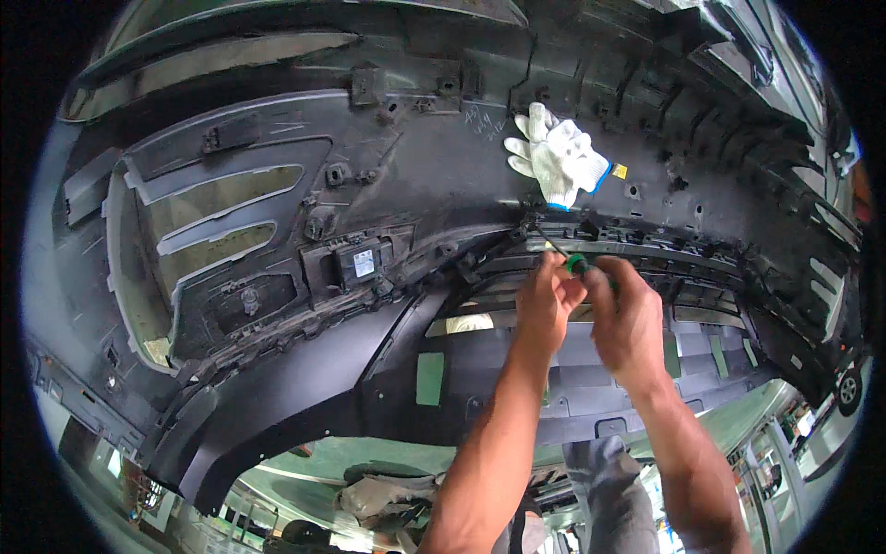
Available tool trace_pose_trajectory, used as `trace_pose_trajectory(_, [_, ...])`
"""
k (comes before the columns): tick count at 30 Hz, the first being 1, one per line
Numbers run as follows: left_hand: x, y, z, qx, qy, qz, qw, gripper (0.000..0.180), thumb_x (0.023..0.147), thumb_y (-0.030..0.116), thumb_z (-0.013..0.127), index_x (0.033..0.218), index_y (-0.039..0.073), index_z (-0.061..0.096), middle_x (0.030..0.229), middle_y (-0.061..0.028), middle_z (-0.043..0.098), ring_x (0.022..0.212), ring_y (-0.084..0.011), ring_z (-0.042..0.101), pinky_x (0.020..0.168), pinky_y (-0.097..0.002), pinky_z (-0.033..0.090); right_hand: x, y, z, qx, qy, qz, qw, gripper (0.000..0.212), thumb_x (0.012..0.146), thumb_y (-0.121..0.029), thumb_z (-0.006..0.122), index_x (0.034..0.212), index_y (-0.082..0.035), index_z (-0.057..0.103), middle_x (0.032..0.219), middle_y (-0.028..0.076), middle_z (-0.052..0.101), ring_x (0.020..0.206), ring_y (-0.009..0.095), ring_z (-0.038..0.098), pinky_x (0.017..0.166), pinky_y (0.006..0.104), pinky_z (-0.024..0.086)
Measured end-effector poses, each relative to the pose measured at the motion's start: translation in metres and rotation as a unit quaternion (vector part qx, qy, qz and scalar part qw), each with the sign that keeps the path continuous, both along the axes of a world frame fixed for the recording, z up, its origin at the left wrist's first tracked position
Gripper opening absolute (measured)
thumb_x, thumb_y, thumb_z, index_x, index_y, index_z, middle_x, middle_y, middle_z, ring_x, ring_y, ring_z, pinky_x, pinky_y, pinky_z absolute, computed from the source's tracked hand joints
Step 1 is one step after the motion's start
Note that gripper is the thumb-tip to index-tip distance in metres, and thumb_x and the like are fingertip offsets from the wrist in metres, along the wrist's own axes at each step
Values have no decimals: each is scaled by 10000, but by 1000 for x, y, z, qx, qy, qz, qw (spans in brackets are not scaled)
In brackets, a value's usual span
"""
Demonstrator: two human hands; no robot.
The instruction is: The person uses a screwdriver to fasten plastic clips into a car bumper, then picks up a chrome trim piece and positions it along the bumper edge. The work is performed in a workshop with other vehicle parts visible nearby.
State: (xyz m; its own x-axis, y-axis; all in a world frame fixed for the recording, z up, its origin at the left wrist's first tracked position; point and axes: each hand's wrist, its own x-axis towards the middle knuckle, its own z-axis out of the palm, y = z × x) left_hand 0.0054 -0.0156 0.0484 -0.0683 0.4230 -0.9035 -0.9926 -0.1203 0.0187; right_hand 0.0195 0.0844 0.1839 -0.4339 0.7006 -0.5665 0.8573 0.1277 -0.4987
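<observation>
Your right hand (629, 319) has its fingers curled around the green handle of a screwdriver (578, 265). Your left hand (546, 300) is right by that handle, but I can't tell if its fingers grip it. The screwdriver slants up and left over a big, curved, black plastic part (429, 152), full of bumps and holes. White gloves (558, 157) lie on it. A black box (362, 262) sits to the left. Below is a green floor (305, 480). A wheel (847, 392) shows far right.

Gloves (558, 159) lie on the bumper (429, 162), beyond the screwdriver (577, 265), right of the module (356, 265).
</observation>
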Motion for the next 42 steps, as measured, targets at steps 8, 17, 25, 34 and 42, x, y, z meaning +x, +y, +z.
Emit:
trace_pose_trajectory(8, [15, -148, 139, -98, 150, -183, 967, 320, 1038, 164, 578, 1315, 5, 593, 1116, -147, 700, 1014, -230, 702, 946, -377, 587, 13, -5, 25, 72, -43, 321, 943, 351, 886, -133, 679, 1225, -60, 627, 1125, 175, 600, 1039, 351, 655, 786, 418, 583])
trace_pose_trajectory(17, [67, -235, 168, -379, -18, -69, 922, 456, 916, 233, 769, 1268, 45, 548, 1187, -142, 639, 926, -261, 679, 807, -413, 587, 2, -12, 3, -93, -129, -51, 986, 384, 956, -319, 668, 1250, -77, 618, 943, 238, 663, 850, 465, 686, 813, 517, 554])
trace_pose_trajectory(25, [83, -205, 117, -450, -9, 12, 893, 505, 860, 213, 828, 1282, 24, 627, 1262, -88, 656, 1033, -233, 651, 859, -463, 549, 10, -16, 22, 95, -100, 390, 910, 352, 847, -98, 639, 1198, -70, 637, 1280, 183, 563, 989, 420, 656, 786, 492, 573])
trace_pose_trajectory(34, [98, -196, 115, -464, 55, 28, 884, 360, 882, 137, 775, 1186, -32, 683, 1185, -89, 694, 996, -233, 647, 861, -392, 502, 13, -1, 12, 58, -37, 163, 984, 372, 918, -165, 698, 1267, -62, 623, 1105, 195, 643, 933, 366, 679, 709, 407, 550])
trace_pose_trajectory(42, [103, -192, 117, -449, 77, 42, 889, 346, 894, 142, 769, 1172, -42, 677, 1160, -88, 694, 975, -218, 638, 862, -386, 487, -6, 0, 7, 20, -157, 85, 984, 396, 999, -399, 574, 1138, -32, 626, 839, 262, 690, 822, 460, 689, 790, 541, 530])
